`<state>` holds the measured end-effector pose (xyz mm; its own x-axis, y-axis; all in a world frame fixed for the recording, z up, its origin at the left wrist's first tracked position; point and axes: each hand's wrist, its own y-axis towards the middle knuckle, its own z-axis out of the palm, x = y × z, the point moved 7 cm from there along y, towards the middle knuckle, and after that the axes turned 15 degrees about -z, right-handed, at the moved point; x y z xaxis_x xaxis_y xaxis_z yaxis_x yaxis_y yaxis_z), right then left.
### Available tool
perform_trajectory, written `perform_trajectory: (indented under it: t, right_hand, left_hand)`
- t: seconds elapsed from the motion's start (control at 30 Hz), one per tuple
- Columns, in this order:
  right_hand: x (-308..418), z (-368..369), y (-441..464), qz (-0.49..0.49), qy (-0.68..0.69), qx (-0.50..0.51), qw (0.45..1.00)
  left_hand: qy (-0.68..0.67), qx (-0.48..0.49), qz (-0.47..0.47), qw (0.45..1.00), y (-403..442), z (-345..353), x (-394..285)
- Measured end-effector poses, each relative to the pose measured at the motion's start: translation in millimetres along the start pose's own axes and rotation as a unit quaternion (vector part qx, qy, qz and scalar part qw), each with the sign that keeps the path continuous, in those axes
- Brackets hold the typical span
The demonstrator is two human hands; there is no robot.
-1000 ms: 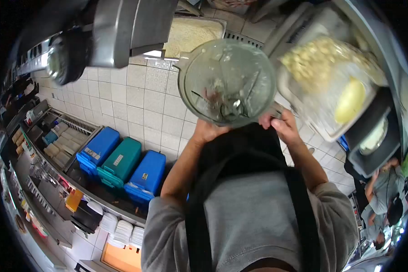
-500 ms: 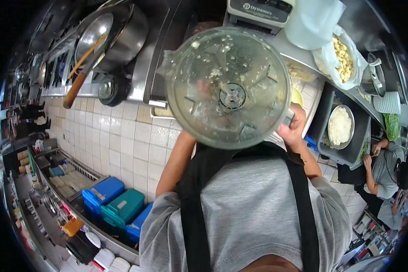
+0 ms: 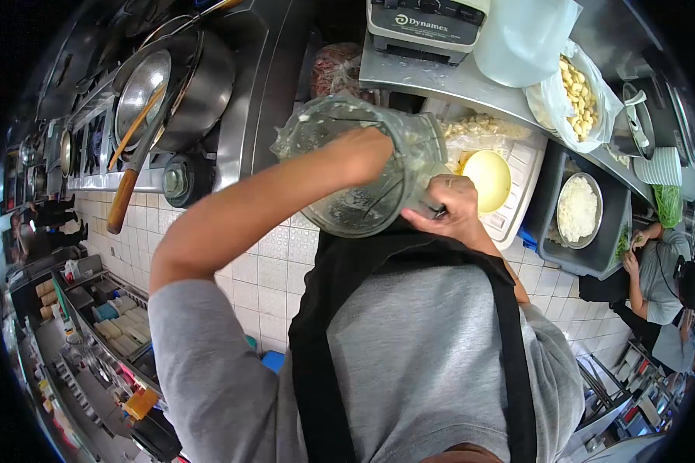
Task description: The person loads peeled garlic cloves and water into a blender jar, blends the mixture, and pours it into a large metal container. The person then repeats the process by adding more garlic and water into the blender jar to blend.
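A clear blender jar (image 3: 355,214) with pale bits stuck to its walls is tilted in front of my chest. My right hand (image 3: 452,204) is wrapped round the jar's handle on its right side. My left forearm crosses the jar, and my left hand (image 3: 367,154) is at its mouth, apparently reaching in; its fingers are hidden. Just right of the jar, a yellow bowl (image 3: 487,180) rests on a white tray (image 3: 523,181) beside a bag of pale pieces (image 3: 483,131).
A Dynamex blender base (image 3: 428,27), white jug (image 3: 521,42) and bag of peeled cloves (image 3: 578,100) stand on the steel shelf. Pans (image 3: 208,92) sit left. A grey tub (image 3: 544,239) holds a bowl of white food (image 3: 578,210). A co-worker (image 3: 660,270) is at right.
My left hand has moved from the jar's underside up to its mouth. The jar has tilted, with my right hand still on the handle. The view has shifted, showing more of the counter.
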<state>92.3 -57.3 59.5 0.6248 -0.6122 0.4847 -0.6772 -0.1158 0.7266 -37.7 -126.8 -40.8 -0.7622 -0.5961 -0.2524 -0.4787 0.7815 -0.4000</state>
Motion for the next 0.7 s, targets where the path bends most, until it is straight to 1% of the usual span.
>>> perform_trajectory:
  t: [0.07, 0.1, 0.2, 0.3, 0.4, 0.53, 0.6, 0.7]
  right_hand:
    - [0.0, 5.3, -2.3, -0.046, 0.017, -0.02, 0.999]
    - [-1.6, 6.6, -3.7, -0.047, 0.017, -0.026, 0.998]
    - [-3.0, 7.7, -10.7, -0.041, 0.017, -0.05, 0.998]
    - [-5.0, 2.4, -15.6, -0.041, 0.009, -0.036, 0.998]
    - [-8.5, -0.1, -23.5, -0.034, 0.018, -0.046, 0.998]
    - [-7.2, -11.4, -28.4, -0.014, 0.027, -0.061, 0.998]
    - [-10.1, -12.8, -35.6, -0.003, 0.047, -0.065, 0.997]
    - [-15.1, -17.0, -48.1, 0.046, 0.033, -0.062, 0.996]
  left_hand:
    - [-0.002, 0.055, -0.043, 0.998, 30.3, 44.8, 2.3]
    - [-0.012, 0.07, -0.06, 0.996, 38.7, 57.7, -2.0]
    - [-0.047, 0.094, -0.091, 0.99, 51.7, 76.7, -18.1]
    - [-0.075, 0.106, -0.11, 0.985, 57.8, 87.4, -29.8]
    - [-0.1, 0.107, -0.125, 0.981, 58.4, 91.5, -37.4]
    - [-0.148, 0.108, -0.143, 0.973, 59.6, 79.1, -36.1]
    - [-0.172, 0.099, -0.164, 0.966, 56.4, 70.5, -30.6]
    - [-0.183, 0.063, -0.213, 0.958, 45.7, 63.3, -22.5]
